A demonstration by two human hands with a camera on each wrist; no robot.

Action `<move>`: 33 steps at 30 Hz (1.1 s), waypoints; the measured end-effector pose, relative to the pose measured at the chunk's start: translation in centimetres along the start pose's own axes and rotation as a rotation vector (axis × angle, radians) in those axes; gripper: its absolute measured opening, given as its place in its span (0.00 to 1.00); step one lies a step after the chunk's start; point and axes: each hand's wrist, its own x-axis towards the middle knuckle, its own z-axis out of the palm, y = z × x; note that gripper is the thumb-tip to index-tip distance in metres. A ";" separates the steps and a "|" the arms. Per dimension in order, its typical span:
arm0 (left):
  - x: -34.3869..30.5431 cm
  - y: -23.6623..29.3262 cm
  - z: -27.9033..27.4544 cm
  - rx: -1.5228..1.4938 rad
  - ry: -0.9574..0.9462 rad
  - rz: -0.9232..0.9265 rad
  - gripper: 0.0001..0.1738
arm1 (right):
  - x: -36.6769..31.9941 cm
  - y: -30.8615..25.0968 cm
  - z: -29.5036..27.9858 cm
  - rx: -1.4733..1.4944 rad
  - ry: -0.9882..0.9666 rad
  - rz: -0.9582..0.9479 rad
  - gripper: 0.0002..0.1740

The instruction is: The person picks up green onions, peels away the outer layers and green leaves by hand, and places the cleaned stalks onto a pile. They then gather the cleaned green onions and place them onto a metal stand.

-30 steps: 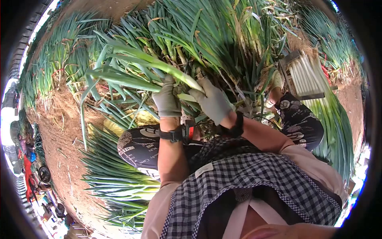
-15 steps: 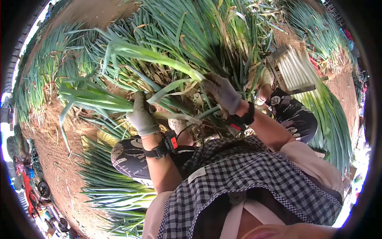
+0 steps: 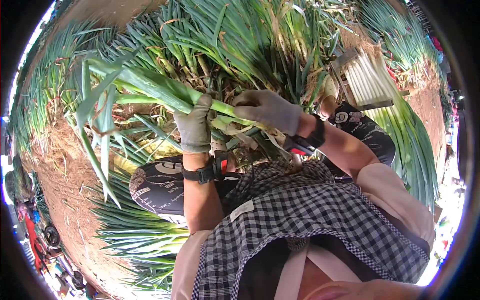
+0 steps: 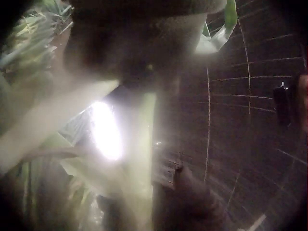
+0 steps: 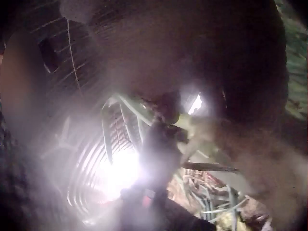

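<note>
Gloved in grey, my left hand (image 3: 194, 129) grips a large green onion (image 3: 150, 86) partway along its stalk in the head view. Its broad leaves reach to the upper left and droop over the ground. My right hand (image 3: 272, 112), also gloved, pinches the paler stalk end just right of the left hand, fingers curled. Loose pale outer leaves (image 3: 232, 125) hang below the stalk between the hands. In the left wrist view the pale green stalk (image 4: 146, 139) runs down from the dark glove. The right wrist view is dim, and the fingertips there are mostly hidden.
Upright green onions (image 3: 240, 45) crowd the ground ahead. A stack of trimmed white stalks (image 3: 369, 82) lies in a frame (image 3: 345, 60) at right, leaves trailing back. More green onions (image 3: 145, 235) lie by the left knee. Bare soil (image 3: 65, 185) stretches along the left.
Half a second ago the hands were apart, the left holding separate leaves lower left and the right the stalk end. They have come together, the left hand now round the stalk.
</note>
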 end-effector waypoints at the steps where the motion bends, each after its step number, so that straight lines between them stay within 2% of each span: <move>1: -0.1 0.2 0.3 0.001 0.002 0.001 0.11 | 0.7 -0.6 0.1 -0.019 -0.039 0.091 0.14; 2: -0.2 0.4 0.6 0.013 0.024 0.028 0.11 | 1.4 -0.2 0.5 -0.018 -0.044 0.090 0.14; 4: -0.3 0.3 0.4 0.027 0.053 0.050 0.11 | 3.3 2.5 1.8 -0.642 0.236 -0.793 0.07; 6: 0.0 -0.1 -0.2 0.132 0.051 0.008 0.10 | 4.4 3.8 2.0 -0.663 0.235 -0.797 0.06; 8: 0.0 0.1 -0.2 0.167 0.062 0.005 0.09 | 4.0 3.5 1.4 0.058 0.031 -0.057 0.10; 9: -0.2 0.3 -0.1 0.152 0.048 -0.004 0.09 | 3.7 3.8 0.7 0.058 0.030 -0.053 0.10; 11: 0.0 0.4 -0.2 0.128 0.040 -0.015 0.10 | 3.1 3.6 -0.5 0.358 -0.049 0.101 0.15; 12: 0.1 0.3 -0.4 0.135 0.049 0.011 0.11 | 2.8 3.4 -0.7 0.355 -0.050 0.108 0.15; 14: 0.1 0.1 -0.4 0.138 0.054 0.031 0.12 | 1.8 1.1 -0.8 0.133 0.108 -0.236 0.13; 15: 0.1 0.2 -0.3 0.125 0.053 0.008 0.12 | 2.0 1.2 0.2 0.272 0.146 0.001 0.18; 16: 0.0 0.2 -0.3 0.114 0.051 -0.015 0.12 | 2.3 1.4 0.7 0.273 0.147 0.003 0.18; 18: 0.2 -0.6 -0.7 0.075 0.028 -0.003 0.15 | 2.7 1.6 1.3 -0.057 0.137 -0.075 0.16; 19: 0.3 -0.6 -0.8 0.034 0.008 0.011 0.17 | 2.9 1.8 1.2 0.136 0.082 0.017 0.15; 20: 0.2 -0.4 -1.1 0.034 0.012 0.010 0.17 | 3.1 1.9 0.8 0.136 0.078 0.017 0.15; 22: -0.1 0.5 -1.3 -0.129 -0.182 -0.040 0.16 | 3.1 1.7 -0.3 0.408 -0.049 0.159 0.13; 24: -0.4 0.7 -0.7 -0.121 -0.174 -0.042 0.14 | 2.4 1.3 -0.8 0.434 -0.095 0.150 0.13; 26: -0.3 0.5 -0.7 -0.161 -0.236 -0.068 0.10 | 2.4 1.9 -1.3 0.261 -0.138 -0.191 0.14; 27: -0.4 0.5 -0.4 -0.110 -0.249 -0.057 0.06 | 2.4 2.0 -1.7 0.262 -0.134 -0.190 0.14; 29: -0.3 0.2 -0.6 -0.126 -0.230 -0.067 0.06 | 2.3 2.4 -2.3 0.062 -0.223 0.424 0.14; 30: -0.3 0.1 -0.6 -0.145 -0.208 -0.076 0.05 | 1.6 2.9 -2.4 0.064 -0.219 0.426 0.14; 32: -0.5 0.5 -0.3 -0.090 -0.183 -0.076 0.05 | -0.3 4.8 -2.7 -0.068 -0.314 0.680 0.14; 33: -0.6 0.6 -0.1 -0.034 -0.150 -0.075 0.05 | -1.0 6.0 -3.1 -0.075 -0.313 0.683 0.14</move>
